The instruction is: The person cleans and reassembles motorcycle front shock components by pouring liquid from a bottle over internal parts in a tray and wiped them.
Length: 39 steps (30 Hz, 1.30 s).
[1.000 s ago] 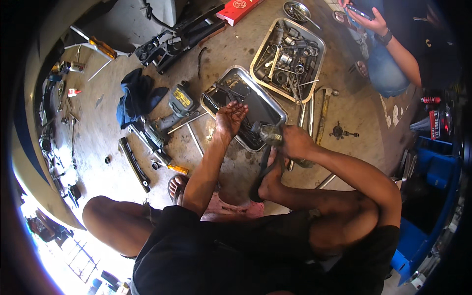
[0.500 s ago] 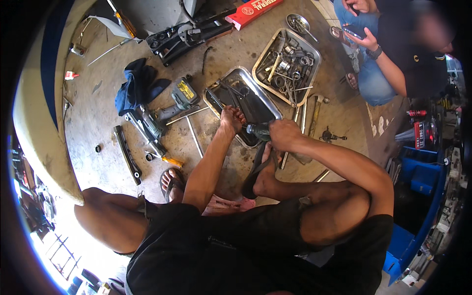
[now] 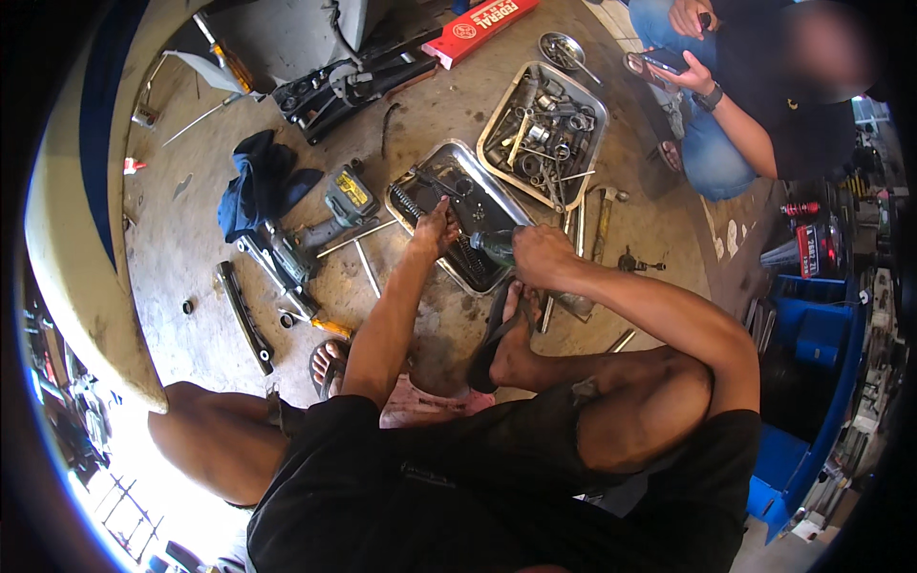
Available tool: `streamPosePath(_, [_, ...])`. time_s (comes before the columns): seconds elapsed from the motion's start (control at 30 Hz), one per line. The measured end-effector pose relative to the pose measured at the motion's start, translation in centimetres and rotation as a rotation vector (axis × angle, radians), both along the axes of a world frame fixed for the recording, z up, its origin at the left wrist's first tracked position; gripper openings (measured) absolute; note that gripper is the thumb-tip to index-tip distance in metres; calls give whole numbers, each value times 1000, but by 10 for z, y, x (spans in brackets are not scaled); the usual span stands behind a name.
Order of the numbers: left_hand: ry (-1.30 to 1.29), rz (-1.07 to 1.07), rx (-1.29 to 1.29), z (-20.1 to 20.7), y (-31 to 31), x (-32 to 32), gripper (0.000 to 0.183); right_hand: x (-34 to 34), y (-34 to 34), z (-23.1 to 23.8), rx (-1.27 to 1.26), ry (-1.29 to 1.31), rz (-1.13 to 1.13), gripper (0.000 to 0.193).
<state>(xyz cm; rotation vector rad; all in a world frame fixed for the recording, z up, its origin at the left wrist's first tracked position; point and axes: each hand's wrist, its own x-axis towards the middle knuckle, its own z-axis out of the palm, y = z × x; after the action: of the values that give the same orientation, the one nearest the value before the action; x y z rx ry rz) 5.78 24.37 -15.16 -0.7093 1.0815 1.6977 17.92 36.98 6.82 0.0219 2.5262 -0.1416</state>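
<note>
My right hand (image 3: 544, 256) is wrapped round a dark green bottle (image 3: 497, 247), held tilted over the near edge of a shallow metal tray (image 3: 522, 202). Its narrow end points left, toward my left hand (image 3: 437, 229). That hand is above the tray with its fingers mostly curled and one finger raised; whatever it may hold is hidden. A coil spring (image 3: 406, 203) lies in the tray to the left of my left hand, and another dark spring (image 3: 471, 263) shows below it. Dark, wet-looking liquid and small parts lie in the tray.
A second tray (image 3: 601, 124) full of sockets stands beyond, beside a small round bowl (image 3: 562, 50). Left are a cordless impact wrench (image 3: 325, 222), a blue cloth (image 3: 256, 186) and a fork-like metal part (image 3: 277, 272). A hammer (image 3: 604, 215) lies right. Another person (image 3: 740, 105) holds a phone.
My left hand has loosened and raised a finger, uncovering the spring below it. The bottle has moved slightly left with my right hand. The view has shifted a little.
</note>
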Motion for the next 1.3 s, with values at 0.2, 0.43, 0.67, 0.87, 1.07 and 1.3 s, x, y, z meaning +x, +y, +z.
streamPosePath(0.2, [1390,-702,-702,-7,18,-34,40,-4,6,-4,-27,-52,-111,23])
streamPosePath(0.43, [1580,-1327,-909,-7,64,-52,28,15,39,-34,-47,-10,-220,29])
streamPosePath(0.67, [1722,-1362,-940,-25,72,-45,26,32,57,-36,-32,-49,-338,31])
streamPosePath(0.87, [1727,-1325,-939,-39,63,-56,27,38,56,-42,7,-43,-253,31])
streamPosePath(1.07, [1549,-1028,-613,7,47,-51,38,36,52,-24,31,-51,-242,35])
streamPosePath(1.3, [503,-246,-70,-8,-1,14,25,32,36,-22,-10,-75,-139,34])
